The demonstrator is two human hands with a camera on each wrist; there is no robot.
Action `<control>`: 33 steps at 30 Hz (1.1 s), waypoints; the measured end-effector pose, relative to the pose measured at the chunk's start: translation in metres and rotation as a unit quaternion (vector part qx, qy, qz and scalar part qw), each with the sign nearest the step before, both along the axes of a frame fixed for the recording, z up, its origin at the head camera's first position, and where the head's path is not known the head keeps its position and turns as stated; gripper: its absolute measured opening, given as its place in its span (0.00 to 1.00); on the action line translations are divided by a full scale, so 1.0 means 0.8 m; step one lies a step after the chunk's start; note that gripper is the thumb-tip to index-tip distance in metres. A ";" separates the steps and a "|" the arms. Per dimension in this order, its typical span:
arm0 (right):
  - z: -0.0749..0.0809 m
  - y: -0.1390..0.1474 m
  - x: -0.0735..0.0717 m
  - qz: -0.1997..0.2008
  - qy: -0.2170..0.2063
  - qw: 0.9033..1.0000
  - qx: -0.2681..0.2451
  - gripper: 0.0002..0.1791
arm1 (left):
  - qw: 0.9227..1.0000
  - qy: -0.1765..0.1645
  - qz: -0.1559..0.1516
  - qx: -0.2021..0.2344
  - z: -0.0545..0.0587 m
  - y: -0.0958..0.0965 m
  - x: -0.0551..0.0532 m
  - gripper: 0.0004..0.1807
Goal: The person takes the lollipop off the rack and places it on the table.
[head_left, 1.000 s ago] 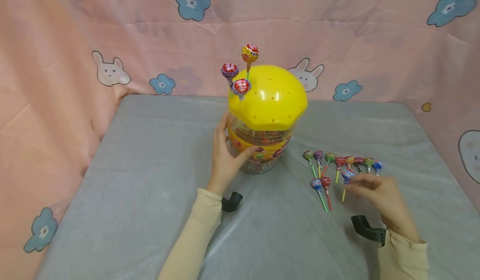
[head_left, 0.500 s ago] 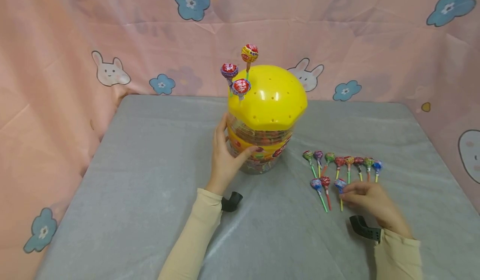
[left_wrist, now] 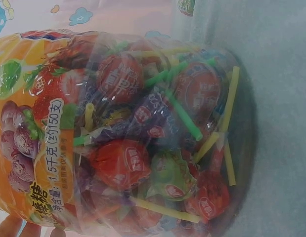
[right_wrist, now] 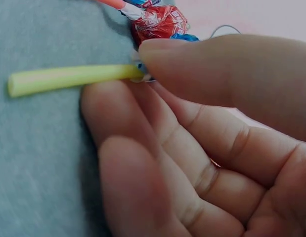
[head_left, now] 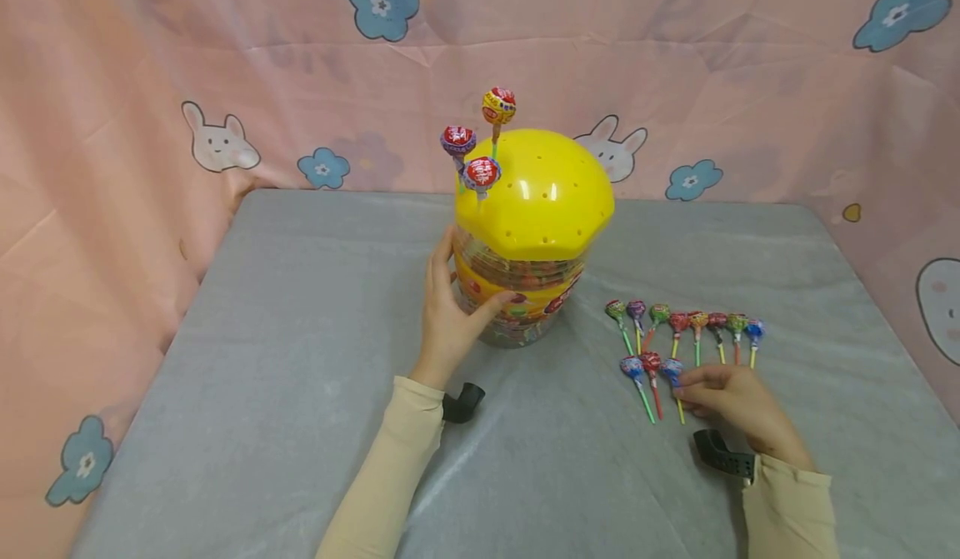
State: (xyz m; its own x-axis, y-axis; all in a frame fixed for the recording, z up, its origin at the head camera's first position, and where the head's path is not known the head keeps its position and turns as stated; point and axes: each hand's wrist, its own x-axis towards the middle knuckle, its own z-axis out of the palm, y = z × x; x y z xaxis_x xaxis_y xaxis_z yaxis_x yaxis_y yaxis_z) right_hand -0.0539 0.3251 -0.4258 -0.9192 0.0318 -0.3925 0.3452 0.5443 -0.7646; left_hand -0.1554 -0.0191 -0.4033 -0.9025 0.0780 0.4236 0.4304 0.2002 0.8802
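My left hand point(head_left: 447, 326) grips the side of a clear candy jar point(head_left: 517, 276), thumb across its front label. The jar has a yellow holed lid point(head_left: 547, 197). Wrapped lollipops fill it, as the left wrist view shows. A yellow lollipop point(head_left: 498, 107) and two purple-and-red ones stand upright at the lid's left side. On the right, my right hand point(head_left: 738, 401) pinches a blue-wrapped lollipop point(head_left: 672, 370) by the base of its wrapper. Its yellow stick point(right_wrist: 68, 79) points toward the front of the table. A red lollipop point(head_left: 651, 363) lies just left of it.
Behind the held lollipop lies a row of several lollipops point(head_left: 698, 322), sticks toward me. A blue lollipop with a green stick point(head_left: 633, 367) lies beside the red one. The grey cloth-covered table point(head_left: 300, 334) ends at a pink patterned curtain point(head_left: 420, 84).
My right hand has carried the blue lollipop left and toward me, setting it close beside the red one. The left hand and the jar have stayed put.
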 end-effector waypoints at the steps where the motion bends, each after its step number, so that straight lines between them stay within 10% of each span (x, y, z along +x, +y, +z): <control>1: 0.000 0.000 0.000 0.001 0.001 1.000 -0.001 0.17 | 1.000 0.001 0.000 -0.001 0.000 0.000 0.000 0.57; 33: -0.006 0.005 0.001 -0.009 -0.001 0.999 -0.036 0.19 | 1.000 0.008 0.003 -0.003 0.000 -0.001 0.000 0.58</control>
State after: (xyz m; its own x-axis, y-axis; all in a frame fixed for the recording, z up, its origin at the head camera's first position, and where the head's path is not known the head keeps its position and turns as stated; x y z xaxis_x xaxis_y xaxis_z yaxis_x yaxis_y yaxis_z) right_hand -0.0534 0.3289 -0.4306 -0.9177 0.0209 -0.3967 0.3569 0.4820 -0.8002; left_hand -0.1554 -0.0198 -0.4029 -0.8960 0.0755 0.4375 0.4432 0.2081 0.8719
